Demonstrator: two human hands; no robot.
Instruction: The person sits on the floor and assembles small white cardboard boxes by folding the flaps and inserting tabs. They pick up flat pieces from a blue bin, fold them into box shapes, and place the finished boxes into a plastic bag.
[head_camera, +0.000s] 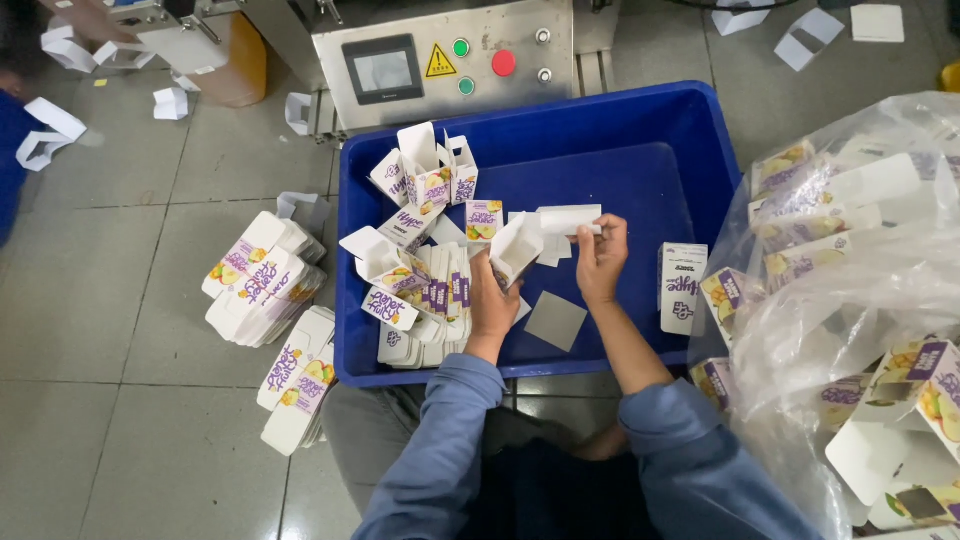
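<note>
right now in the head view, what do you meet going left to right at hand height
flat cartons stacked on the floor → cartons standing in the blue crate → left hand on an open carton → right hand → clear bag of cartons

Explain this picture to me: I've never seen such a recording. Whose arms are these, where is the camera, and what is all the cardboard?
The camera sits on a person's head and looks down, so the two blue-sleeved arms are their own. The left hand holds a small open carton; the right hand pinches a white flap beside it. Below them is a blue crate on a tiled floor, holding more cartons, some opened, some flat. Flat stacks lie on the floor to the left, and a clear bag of cartons is on the right. A control panel stands behind the crate.
</note>
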